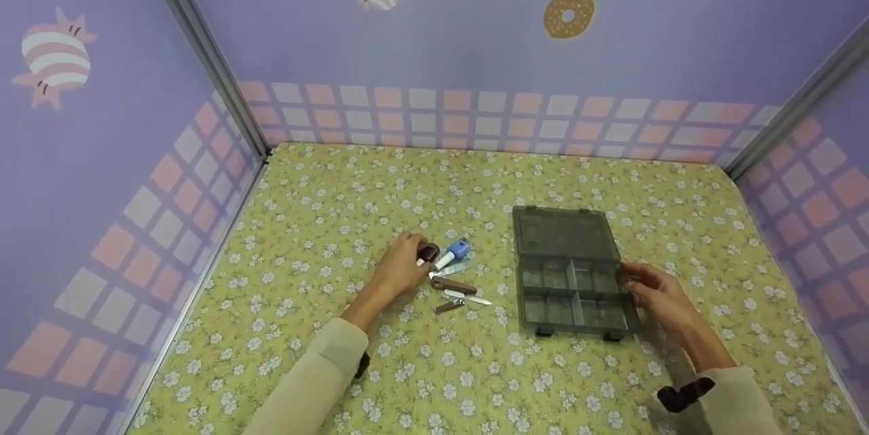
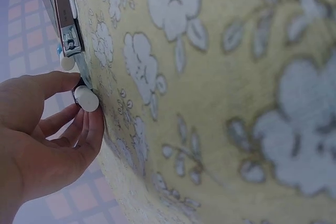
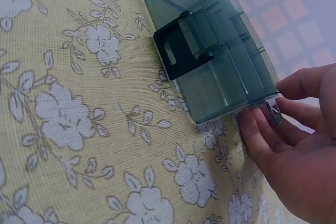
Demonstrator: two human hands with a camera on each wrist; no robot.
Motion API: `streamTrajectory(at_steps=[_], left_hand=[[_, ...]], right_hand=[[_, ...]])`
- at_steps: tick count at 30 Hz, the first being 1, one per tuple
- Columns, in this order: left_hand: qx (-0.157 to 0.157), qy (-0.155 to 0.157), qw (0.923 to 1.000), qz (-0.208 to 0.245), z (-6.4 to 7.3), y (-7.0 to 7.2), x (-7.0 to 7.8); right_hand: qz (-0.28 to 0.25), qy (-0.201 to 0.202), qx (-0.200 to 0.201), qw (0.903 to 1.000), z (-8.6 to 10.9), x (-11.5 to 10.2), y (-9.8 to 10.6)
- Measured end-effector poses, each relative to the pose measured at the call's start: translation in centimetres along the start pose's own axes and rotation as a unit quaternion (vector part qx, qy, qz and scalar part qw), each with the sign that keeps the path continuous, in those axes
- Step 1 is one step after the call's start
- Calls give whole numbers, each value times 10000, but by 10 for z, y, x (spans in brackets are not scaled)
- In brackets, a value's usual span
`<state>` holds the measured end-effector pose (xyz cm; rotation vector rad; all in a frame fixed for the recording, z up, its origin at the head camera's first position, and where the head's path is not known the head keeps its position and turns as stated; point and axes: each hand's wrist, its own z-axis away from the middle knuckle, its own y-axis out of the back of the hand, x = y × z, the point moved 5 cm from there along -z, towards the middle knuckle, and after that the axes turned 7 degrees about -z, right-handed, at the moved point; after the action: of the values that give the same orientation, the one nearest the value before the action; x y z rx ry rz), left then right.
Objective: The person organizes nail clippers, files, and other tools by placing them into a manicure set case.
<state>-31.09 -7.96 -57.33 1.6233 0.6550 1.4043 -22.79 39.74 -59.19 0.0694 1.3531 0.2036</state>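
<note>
My left hand (image 1: 400, 264) pinches a dark nail polish bottle (image 1: 428, 253); its white cap (image 2: 86, 99) faces the camera in the left wrist view. Right beside it lies a blue nail polish bottle (image 1: 459, 249) with a white cap. A brown nail clipper (image 1: 455, 286), a smaller brown clipper (image 1: 449, 307), a slim white pointed tool (image 1: 475, 298) and a flat silvery piece (image 1: 453, 268) lie close by. My right hand (image 1: 662, 296) holds the right side wall of a smoky clear divided box (image 1: 576, 303), thumb and fingers at its edge in the right wrist view.
The box's lid (image 1: 563, 235) lies folded back, away from me. Black latches (image 3: 181, 45) stick out from the box's near side. A flowered cloth (image 1: 326, 218) covers the table, with patterned walls (image 1: 468, 34) at the back and sides.
</note>
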Motion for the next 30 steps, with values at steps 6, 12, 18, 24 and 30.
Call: streamTrajectory(at_steps=[6, 12, 18, 24, 30], left_hand=[[-14, 87, 9999, 139, -2, -5, -4], [36, 147, 9998, 155, -4, -7, -5], [-2, 196, 9995, 231, -5, 1, -9], [-183, -156, 9971, 721, -8, 10, -1], [-561, -864, 9911, 839, -15, 6, 24]], right_hand=[[17, 140, 17, 9999, 1, 1, 0], [7, 206, 105, 9997, 1, 3, 0], [-7, 311, 100, 9995, 0, 2, -3], [-111, 288, 152, 9994, 1, 2, -2], [-91, 279, 118, 9995, 2, 2, -2]])
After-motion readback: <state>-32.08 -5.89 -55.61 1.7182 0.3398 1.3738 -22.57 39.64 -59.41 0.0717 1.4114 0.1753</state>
